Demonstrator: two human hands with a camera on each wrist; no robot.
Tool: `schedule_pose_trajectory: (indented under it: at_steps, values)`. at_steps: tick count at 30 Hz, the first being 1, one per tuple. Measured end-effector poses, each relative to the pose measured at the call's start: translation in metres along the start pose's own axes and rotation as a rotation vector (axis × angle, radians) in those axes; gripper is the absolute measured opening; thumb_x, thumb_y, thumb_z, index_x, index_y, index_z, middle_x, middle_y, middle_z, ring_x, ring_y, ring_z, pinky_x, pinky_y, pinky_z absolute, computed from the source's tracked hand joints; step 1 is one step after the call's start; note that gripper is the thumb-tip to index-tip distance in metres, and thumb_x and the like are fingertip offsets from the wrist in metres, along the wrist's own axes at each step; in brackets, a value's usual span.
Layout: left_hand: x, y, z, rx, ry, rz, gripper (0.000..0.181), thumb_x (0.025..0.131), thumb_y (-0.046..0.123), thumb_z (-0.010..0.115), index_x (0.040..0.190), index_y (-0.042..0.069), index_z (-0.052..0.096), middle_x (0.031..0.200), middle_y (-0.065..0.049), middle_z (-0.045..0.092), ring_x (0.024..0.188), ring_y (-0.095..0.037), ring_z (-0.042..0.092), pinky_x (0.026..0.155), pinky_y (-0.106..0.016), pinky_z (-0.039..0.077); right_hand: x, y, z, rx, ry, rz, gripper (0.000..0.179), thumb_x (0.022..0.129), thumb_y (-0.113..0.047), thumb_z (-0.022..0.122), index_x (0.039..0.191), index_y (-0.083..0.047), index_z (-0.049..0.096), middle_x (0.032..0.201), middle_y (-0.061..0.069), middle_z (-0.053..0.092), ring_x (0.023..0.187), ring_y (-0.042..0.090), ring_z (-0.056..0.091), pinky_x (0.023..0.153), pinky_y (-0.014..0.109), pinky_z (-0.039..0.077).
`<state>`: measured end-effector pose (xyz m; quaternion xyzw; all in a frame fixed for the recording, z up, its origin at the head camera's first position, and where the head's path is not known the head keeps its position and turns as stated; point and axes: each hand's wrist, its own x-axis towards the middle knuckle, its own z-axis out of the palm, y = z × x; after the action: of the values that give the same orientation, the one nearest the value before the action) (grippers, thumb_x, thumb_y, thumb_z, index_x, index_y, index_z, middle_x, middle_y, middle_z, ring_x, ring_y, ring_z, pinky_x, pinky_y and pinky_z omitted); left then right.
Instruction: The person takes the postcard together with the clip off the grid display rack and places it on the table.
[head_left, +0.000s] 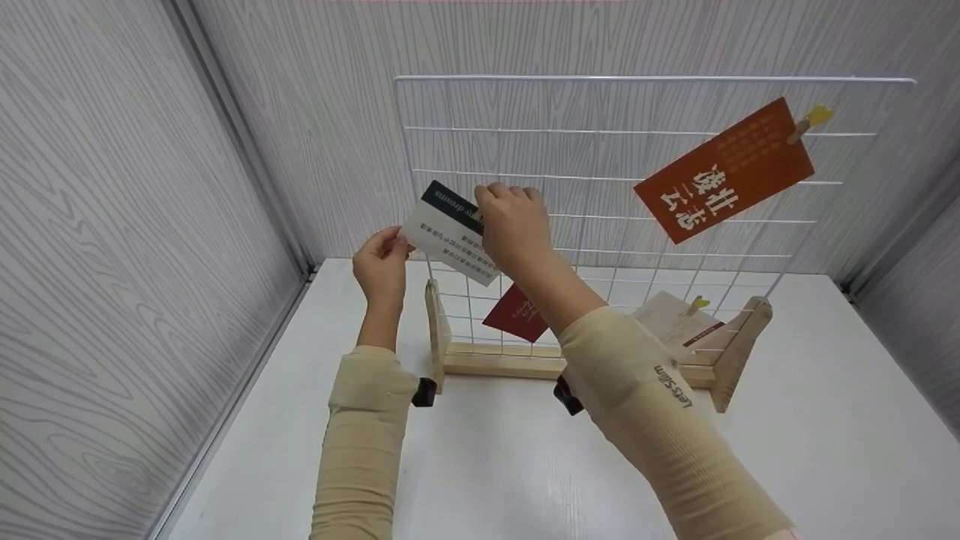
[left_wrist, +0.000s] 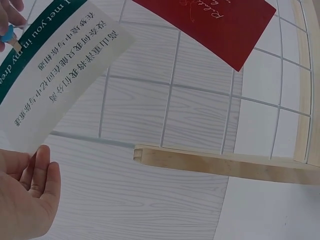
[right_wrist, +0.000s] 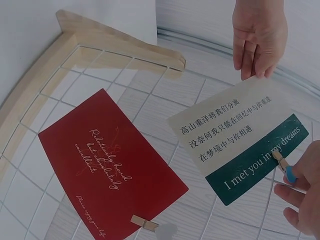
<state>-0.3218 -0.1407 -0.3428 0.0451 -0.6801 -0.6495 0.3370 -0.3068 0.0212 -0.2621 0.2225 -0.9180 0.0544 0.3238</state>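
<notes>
1. We find the white-and-green card (head_left: 450, 234) at the left part of the wire grid (head_left: 652, 78), on its near side and tilted; whether it touches the wires we cannot tell.
2. Our left hand (head_left: 381, 266) pinches the card's left corner between thumb and fingers. Our right hand (head_left: 517, 225) grips the blue end of a small wooden clip (right_wrist: 279, 159), whose other end lies over the green band; whether it also bites a wire we cannot tell.
3. We judge the card light and thin, springy enough to stay flat yet easy to crease, so we would hold it by its edges and corners. The clip looks best squeezed at its blue end.
4. The grid stands in a wooden base (head_left: 502, 364) on a white table (head_left: 495, 465). A red card (right_wrist: 112, 160) hangs low beside ours, an orange card (head_left: 727, 169) high at the right, and a pale card (head_left: 667, 315) low at the right.
5. Grey wood-patterned walls (head_left: 97, 262) rise at the left and far sides.
</notes>
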Motion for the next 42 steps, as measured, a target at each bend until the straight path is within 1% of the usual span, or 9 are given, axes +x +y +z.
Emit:
schedule_pose_trajectory:
  at_steps: [3, 5, 10, 14, 19, 25, 31, 38, 42]
  values:
    - [0.000, -0.001, 0.000, 0.004, 0.002, -0.010, 0.015, 0.082, -0.001, 0.056, 0.095, -0.005, 0.062, 0.084, -0.013, 0.061, 0.070, -0.015, 0.059, 0.067, -0.022, 0.047, -0.001, 0.002, 0.003, -0.029, 0.109, -0.052, 0.019, 0.081, -0.004, 0.052, 0.097, -0.004, 0.062, 0.094, 0.008, 0.061, 0.084, 0.024, 0.057, 0.079, 0.038, 0.040]
    - [0.001, -0.002, 0.000, 0.009, 0.003, -0.013, 0.015, 0.082, 0.000, 0.056, 0.096, -0.004, 0.062, 0.084, -0.013, 0.061, 0.070, -0.015, 0.059, 0.067, -0.022, 0.047, -0.002, 0.003, 0.005, -0.047, 0.151, -0.077, 0.016, 0.080, -0.005, 0.053, 0.093, -0.004, 0.063, 0.092, 0.008, 0.061, 0.084, 0.024, 0.057, 0.078, 0.038, 0.040]
    - [0.002, -0.003, 0.001, 0.013, 0.007, 0.004, 0.015, 0.082, -0.001, 0.055, 0.095, -0.005, 0.061, 0.083, -0.013, 0.061, 0.069, -0.015, 0.059, 0.066, -0.022, 0.047, -0.002, 0.006, 0.009, -0.069, 0.215, -0.124, 0.012, 0.080, -0.008, 0.056, 0.088, -0.003, 0.064, 0.088, 0.009, 0.061, 0.082, 0.025, 0.056, 0.073, 0.037, 0.041]
    - [0.001, -0.003, 0.001, 0.013, 0.003, 0.006, 0.015, 0.082, -0.001, 0.055, 0.096, -0.006, 0.061, 0.084, -0.013, 0.061, 0.070, -0.016, 0.060, 0.067, -0.021, 0.047, -0.002, 0.008, 0.012, -0.028, 0.238, -0.144, 0.011, 0.079, -0.004, 0.056, 0.086, -0.001, 0.063, 0.086, 0.010, 0.060, 0.081, 0.025, 0.056, 0.069, 0.035, 0.043]
    - [0.000, -0.002, 0.001, 0.002, 0.001, -0.002, 0.016, 0.082, 0.000, 0.055, 0.096, -0.006, 0.061, 0.084, -0.014, 0.061, 0.071, -0.019, 0.060, 0.067, -0.022, 0.047, -0.003, 0.008, 0.012, 0.051, 0.243, -0.137, 0.012, 0.075, 0.005, 0.055, 0.083, 0.001, 0.062, 0.085, 0.011, 0.060, 0.080, 0.024, 0.055, 0.068, 0.033, 0.045]
    - [0.000, -0.001, 0.000, 0.004, -0.002, -0.006, 0.015, 0.082, -0.001, 0.055, 0.096, -0.006, 0.060, 0.084, -0.014, 0.061, 0.070, -0.018, 0.060, 0.067, -0.022, 0.047, -0.002, 0.007, 0.010, 0.108, 0.229, -0.102, 0.012, 0.072, 0.008, 0.055, 0.079, 0.001, 0.061, 0.079, 0.011, 0.058, 0.075, 0.023, 0.053, 0.065, 0.032, 0.044]
    - [-0.001, 0.000, -0.002, -0.020, -0.006, -0.028, 0.016, 0.082, -0.002, 0.055, 0.096, -0.007, 0.060, 0.084, -0.015, 0.061, 0.069, -0.017, 0.060, 0.067, -0.023, 0.048, -0.002, 0.006, 0.010, 0.169, 0.179, -0.046, 0.012, 0.068, 0.010, 0.054, 0.073, 0.000, 0.059, 0.072, 0.009, 0.053, 0.068, 0.022, 0.049, 0.062, 0.031, 0.042]
    - [-0.001, 0.000, -0.006, -0.156, -0.051, -0.168, 0.019, 0.082, -0.002, 0.055, 0.100, -0.007, 0.059, 0.086, -0.014, 0.058, 0.071, -0.015, 0.060, 0.069, -0.025, 0.048, -0.003, 0.007, 0.008, 0.268, 0.149, 0.021, 0.010, 0.068, 0.010, 0.057, 0.068, 0.001, 0.059, 0.068, 0.008, 0.050, 0.065, 0.022, 0.047, 0.061, 0.030, 0.041]
    - [0.000, 0.000, -0.009, -0.206, -0.063, -0.209, 0.020, 0.081, -0.003, 0.055, 0.100, -0.008, 0.058, 0.084, -0.013, 0.058, 0.070, -0.015, 0.060, 0.068, -0.026, 0.048, -0.003, 0.007, 0.005, 0.284, 0.156, 0.021, 0.014, 0.065, 0.014, 0.054, 0.067, 0.001, 0.059, 0.067, 0.008, 0.050, 0.064, 0.022, 0.047, 0.060, 0.030, 0.040]
